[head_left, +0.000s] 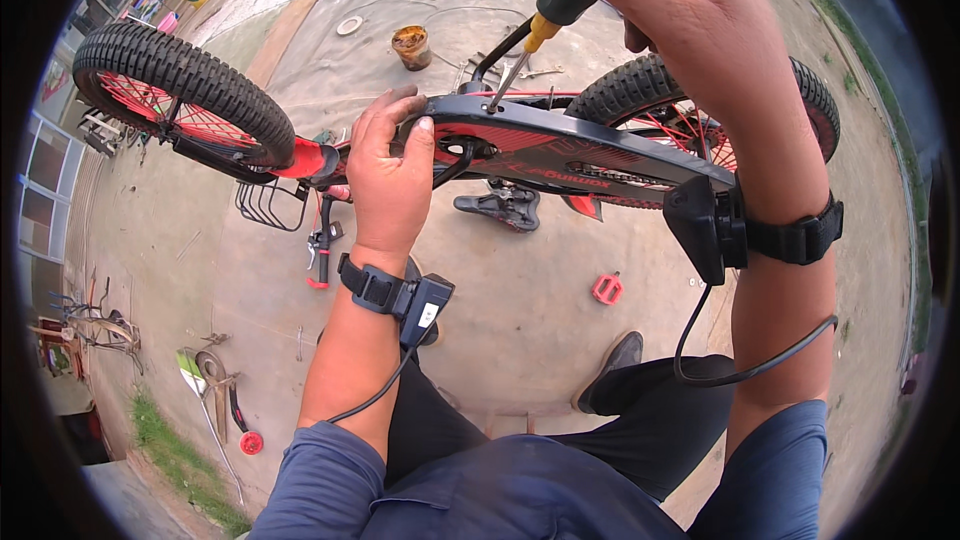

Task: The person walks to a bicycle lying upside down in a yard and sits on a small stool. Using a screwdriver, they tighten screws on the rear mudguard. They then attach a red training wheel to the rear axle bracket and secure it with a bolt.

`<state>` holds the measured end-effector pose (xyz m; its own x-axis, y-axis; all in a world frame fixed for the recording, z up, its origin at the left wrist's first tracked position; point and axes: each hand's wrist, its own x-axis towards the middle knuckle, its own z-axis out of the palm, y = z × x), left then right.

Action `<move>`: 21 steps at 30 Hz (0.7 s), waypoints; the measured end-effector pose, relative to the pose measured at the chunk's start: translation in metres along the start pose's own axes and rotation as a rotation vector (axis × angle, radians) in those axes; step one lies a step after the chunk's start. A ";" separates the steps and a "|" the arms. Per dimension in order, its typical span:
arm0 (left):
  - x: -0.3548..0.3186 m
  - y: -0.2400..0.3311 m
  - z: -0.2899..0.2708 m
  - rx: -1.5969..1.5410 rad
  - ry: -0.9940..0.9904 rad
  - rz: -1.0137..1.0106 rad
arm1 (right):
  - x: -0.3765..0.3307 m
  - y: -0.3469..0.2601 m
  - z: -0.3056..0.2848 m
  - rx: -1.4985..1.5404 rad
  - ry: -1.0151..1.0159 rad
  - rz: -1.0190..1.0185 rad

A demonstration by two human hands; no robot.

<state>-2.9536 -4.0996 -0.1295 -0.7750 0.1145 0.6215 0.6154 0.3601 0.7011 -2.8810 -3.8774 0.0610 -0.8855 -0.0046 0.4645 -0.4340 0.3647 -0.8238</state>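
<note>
A small bicycle with red-spoked wheels stands upside down before me, its black saddle (500, 208) low near the ground. Along its side runs a black chain guard (580, 152) with red markings. My left hand (385, 165) grips the guard's rounded front end, thumb on the near face and fingers over the upper edge. In my right hand (690, 20) is a screwdriver (545, 30) with a dark handle and yellow collar, its shaft slanting down. The tip meets the guard's upper edge near a small hole; whether it sits in a screw I cannot tell.
A red pedal (607, 288) lies on the ground near my right shoe (615, 365). Beyond the bicycle stand a grease-stained tub (411, 47) and scattered wrenches (540, 72). At left lie a green-and-white brush (191, 372) and a red-ended tool (250, 442). Cabled devices are strapped to both forearms.
</note>
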 end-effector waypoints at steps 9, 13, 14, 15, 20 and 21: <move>-0.005 0.000 0.004 -0.025 0.013 0.006 | 0.002 0.001 0.014 -0.055 0.195 0.066; -0.007 -0.005 0.006 0.060 -0.043 0.047 | -0.001 0.003 0.018 -0.113 0.210 -0.044; -0.006 -0.006 0.006 0.056 -0.044 0.050 | -0.002 -0.002 0.018 -0.151 0.192 -0.042; -0.005 -0.007 0.006 0.053 -0.045 0.052 | -0.003 -0.008 0.017 -0.188 0.174 -0.041; -0.005 -0.006 0.011 -0.014 -0.040 0.002 | -0.007 0.004 0.018 -0.245 0.221 -0.142; -0.005 -0.006 0.011 -0.013 -0.041 0.012 | -0.007 0.001 0.023 -0.270 0.239 -0.158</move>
<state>-2.9554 -4.0920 -0.1407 -0.7727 0.1569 0.6151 0.6263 0.3462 0.6985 -2.8792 -3.8984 0.0490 -0.7337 0.1253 0.6678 -0.4745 0.6089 -0.6356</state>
